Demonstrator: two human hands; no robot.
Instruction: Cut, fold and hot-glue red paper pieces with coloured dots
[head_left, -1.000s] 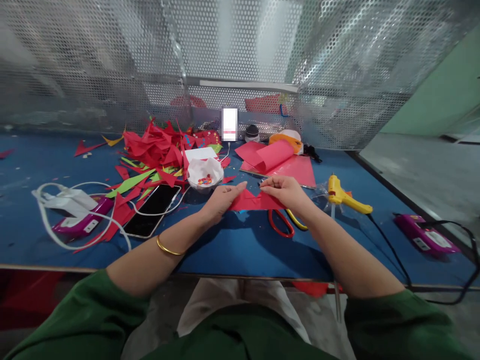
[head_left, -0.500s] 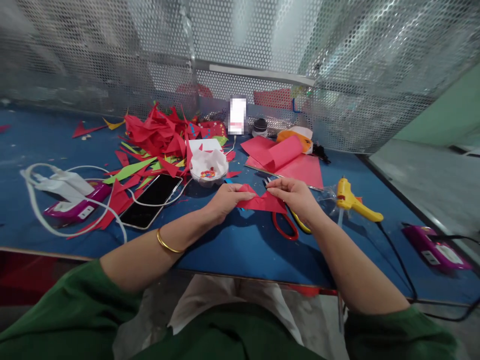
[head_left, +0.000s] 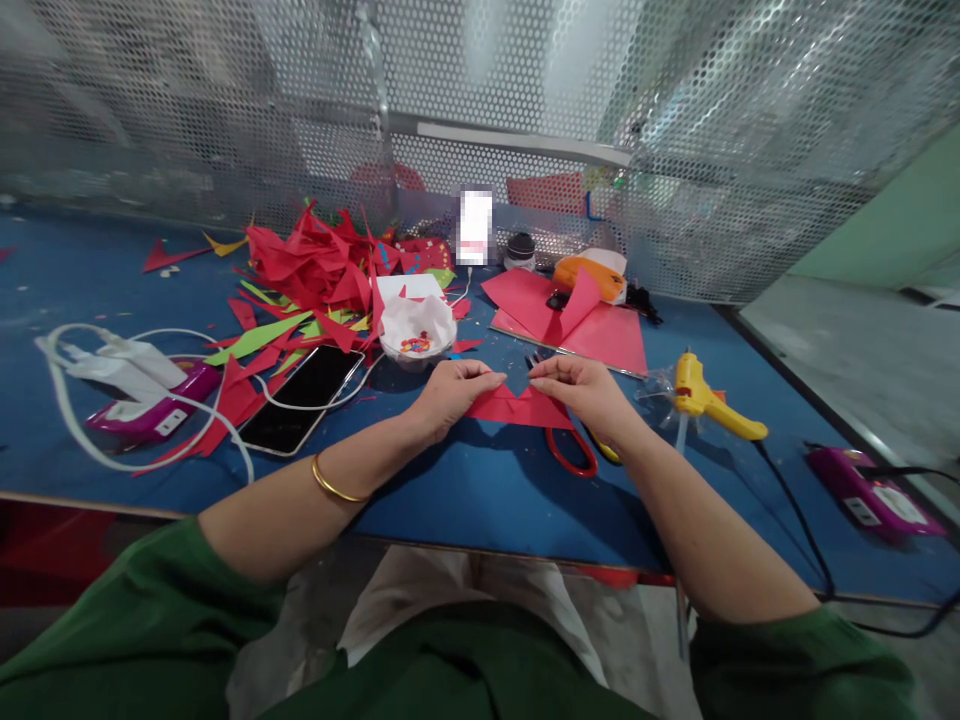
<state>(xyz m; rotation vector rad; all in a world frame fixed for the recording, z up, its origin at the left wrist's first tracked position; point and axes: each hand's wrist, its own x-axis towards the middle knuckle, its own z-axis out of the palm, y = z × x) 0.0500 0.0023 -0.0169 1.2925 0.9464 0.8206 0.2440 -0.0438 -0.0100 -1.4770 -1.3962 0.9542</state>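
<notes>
A folded piece of red paper (head_left: 517, 410) is stretched between my two hands, above the front of the blue table. Its upper edge dips in a notch at the middle. My left hand (head_left: 454, 393) pinches the left end between thumb and fingers. At the right end, my right hand (head_left: 577, 388) pinches it the same way. Scissors with red and yellow handles (head_left: 571, 462) lie beneath and beside my right hand, partly covered by it and the paper. Just beyond my left hand stands a clear bowl (head_left: 417, 335) lined with white paper, with small coloured bits inside.
Red and green paper scraps (head_left: 315, 265) heap at the back left. A phone (head_left: 306, 402), white cables and a purple power strip (head_left: 157, 405) lie left. Red sheets (head_left: 592, 330) lie behind my right hand; a yellow glue gun (head_left: 709, 398) and another purple strip (head_left: 870, 490) are right.
My left hand has shifted slightly left along the red paper, and its notch shows more openly. Behind, the curled red sheet has changed shape, baring a dark spot.
</notes>
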